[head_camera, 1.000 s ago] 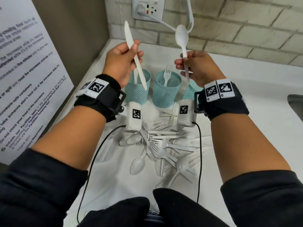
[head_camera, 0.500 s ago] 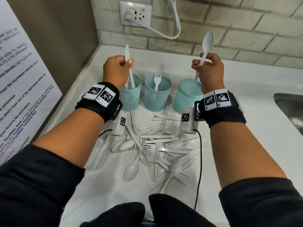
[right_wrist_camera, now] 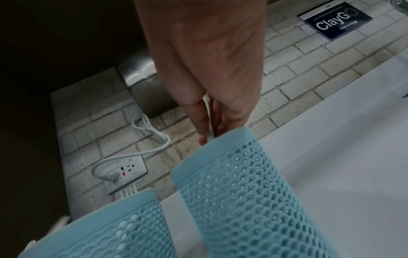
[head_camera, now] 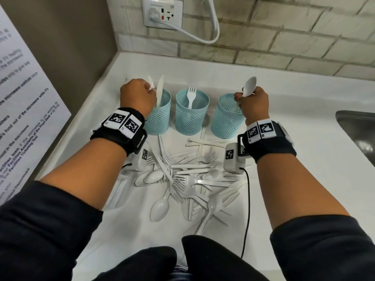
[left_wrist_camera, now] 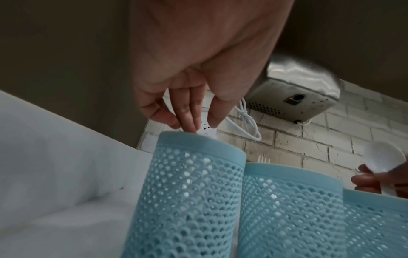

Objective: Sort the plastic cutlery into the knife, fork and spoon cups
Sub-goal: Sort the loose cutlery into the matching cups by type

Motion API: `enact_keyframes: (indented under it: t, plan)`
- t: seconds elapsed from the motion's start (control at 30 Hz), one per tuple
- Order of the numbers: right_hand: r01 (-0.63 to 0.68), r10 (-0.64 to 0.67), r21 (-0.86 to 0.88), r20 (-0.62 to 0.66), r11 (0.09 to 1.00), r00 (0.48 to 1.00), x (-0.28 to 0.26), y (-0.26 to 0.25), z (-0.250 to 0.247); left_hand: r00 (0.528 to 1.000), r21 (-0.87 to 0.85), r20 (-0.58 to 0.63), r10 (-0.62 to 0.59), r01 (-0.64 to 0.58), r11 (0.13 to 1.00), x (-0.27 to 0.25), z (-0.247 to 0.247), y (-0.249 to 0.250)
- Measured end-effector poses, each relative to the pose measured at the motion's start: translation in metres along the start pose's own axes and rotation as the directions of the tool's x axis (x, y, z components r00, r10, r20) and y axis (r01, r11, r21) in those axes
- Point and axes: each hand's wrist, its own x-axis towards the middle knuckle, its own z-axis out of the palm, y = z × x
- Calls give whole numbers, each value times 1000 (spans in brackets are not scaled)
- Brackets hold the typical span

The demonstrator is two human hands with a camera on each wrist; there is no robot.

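Observation:
Three teal mesh cups stand in a row. My left hand is at the rim of the left cup, fingers pinched together. Two white knives stick up out of that cup right beside my fingers; I cannot tell which one I pinch. The middle cup holds one fork. My right hand pinches a white spoon by its neck, with the handle down inside the right cup and the bowl up. The spoon handle shows between my fingers above the cup rim.
A loose pile of white forks, spoons and knives lies on the white counter in front of the cups. A steel sink is at the right edge. A wall socket with a white cable is behind, and a poster is on the left.
Both hands have come down from chest height to the cup rims. The knife has dropped into the left cup and the spoon handle into the right cup.

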Motion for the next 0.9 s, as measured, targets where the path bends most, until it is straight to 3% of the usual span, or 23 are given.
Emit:
enact_keyframes:
  t: [0.17,0.23,0.3,0.37,0.43,0.5,0.57,0.6,0.63,0.7,0.77,0.9]
  plan:
    - [50,-50,-18,-23,999,998,-2,-5,-4,999,-53,-50,-13,10,999,-9,-7,1]
    - [139,-144,-70,-61,988,988,-8,-12,-6,997,-61,-81,14,-19,998,-15,-11,4]
    - [291,-307,-139,-109,947,945,-14,-20,-4,997,-73,-77,27,-33,997,-24,-16,10]
    - [437,-462,-176,-132,882,877,-22,-31,-2,999,-53,-18,30,-31,998,-33,-20,14]
    - [507,-511,-80,-24,858,859,-31,-44,-3,992,31,121,34,-38,999,-41,-21,16]
    - [457,-415,-53,336,888,846,-42,-55,-6,959,146,284,17,-61,987,-48,-20,13]
    - [380,-105,-244,707,892,699,-55,-61,-8,920,230,392,-21,-76,970,-54,-18,10]
    - [357,68,-361,779,862,624,-60,-59,-7,902,266,430,-43,-82,960,-57,-17,7]
    - [340,198,-455,791,823,579,-64,-55,-5,883,303,465,-64,-91,949,-61,-15,5]
    - [301,300,-546,752,782,587,-71,-42,4,849,368,518,-106,-108,924,-66,-10,-2]
    - [318,302,-594,714,739,631,-77,-25,15,825,413,545,-151,-107,905,-72,-6,-7]
    - [540,272,-683,710,492,650,-79,4,28,818,430,545,-185,-83,899,-80,-4,-11]
